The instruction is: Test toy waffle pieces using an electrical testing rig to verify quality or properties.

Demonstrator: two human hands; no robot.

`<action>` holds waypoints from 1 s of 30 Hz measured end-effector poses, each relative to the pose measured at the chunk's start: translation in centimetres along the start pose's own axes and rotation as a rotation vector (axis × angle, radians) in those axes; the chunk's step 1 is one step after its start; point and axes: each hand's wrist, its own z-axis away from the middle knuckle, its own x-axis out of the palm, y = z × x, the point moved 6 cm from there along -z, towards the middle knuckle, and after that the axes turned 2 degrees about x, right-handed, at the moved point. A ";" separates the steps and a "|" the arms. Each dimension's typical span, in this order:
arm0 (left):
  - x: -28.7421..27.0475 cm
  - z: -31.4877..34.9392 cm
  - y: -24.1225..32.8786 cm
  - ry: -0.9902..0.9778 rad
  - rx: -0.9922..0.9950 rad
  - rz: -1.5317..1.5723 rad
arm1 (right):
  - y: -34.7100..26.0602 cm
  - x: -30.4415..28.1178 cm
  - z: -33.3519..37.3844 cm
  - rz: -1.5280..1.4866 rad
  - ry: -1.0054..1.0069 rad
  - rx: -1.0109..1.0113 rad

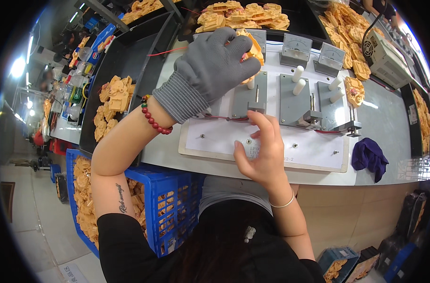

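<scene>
My left hand (212, 66), in a grey knit glove, is closed around an orange plastic housing (253, 47) and holds it above a grey test fixture (243, 101). The glove hides much of that housing. My bare right hand (264, 151) hovers over the front of the white fixture board (219, 139), its fingers apart and nothing between them. The index fingertip is close to the fixture's lower edge; I cannot tell whether it touches. To the right stand two more fixtures with white pegs (298, 87). Another orange housing (354, 92) sits at the rightmost fixture.
Analog meters (296, 49) line the board's back. Behind them lies a pile of orange housings (243, 16). A black tray (90, 134) and a blue crate (172, 207) with more housings are at left. A purple cloth (370, 158) and a beige instrument box (384, 59) are at right.
</scene>
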 end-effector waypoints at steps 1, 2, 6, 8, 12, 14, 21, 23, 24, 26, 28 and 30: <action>0.2 0.0 0.1 0.048 0.038 -0.026 | 0.1 -0.4 0.0 -0.003 0.000 0.000; 0.2 0.1 0.3 0.097 0.076 -0.051 | 0.4 -0.7 0.0 -0.051 -0.064 -0.013; 2.1 -0.3 1.9 0.009 0.085 -0.045 | 0.3 -1.1 -0.5 -0.067 -0.123 -0.038; 3.3 0.1 2.2 -0.145 0.006 0.048 | 0.1 -1.1 -0.4 -0.082 -0.127 -0.042; 4.0 -0.7 3.2 -0.119 0.225 0.029 | -0.1 -1.1 -0.3 -0.094 -0.129 -0.051; 4.0 -1.1 3.0 -0.241 0.172 0.713 | 0.0 -1.3 -0.3 -0.098 -0.131 -0.057; -4.9 4.1 -3.3 0.107 -0.202 1.119 | 1.7 -3.9 1.3 -0.047 0.049 0.132; -10.4 11.1 -4.5 0.130 -0.218 1.271 | 2.3 -7.3 2.3 0.061 0.274 0.110; -11.9 14.8 -4.7 0.143 -0.167 1.562 | 2.3 -8.2 1.9 0.160 0.295 0.117; -11.6 19.4 -4.7 -0.156 0.073 1.842 | 4.3 -8.3 2.0 0.142 0.287 0.194; -11.6 32.0 -6.0 0.063 -0.531 1.836 | 5.6 -9.3 2.4 0.071 0.216 0.167; -10.1 44.7 -5.2 -0.113 -1.360 1.438 | 5.2 -9.1 2.5 -0.015 0.224 0.111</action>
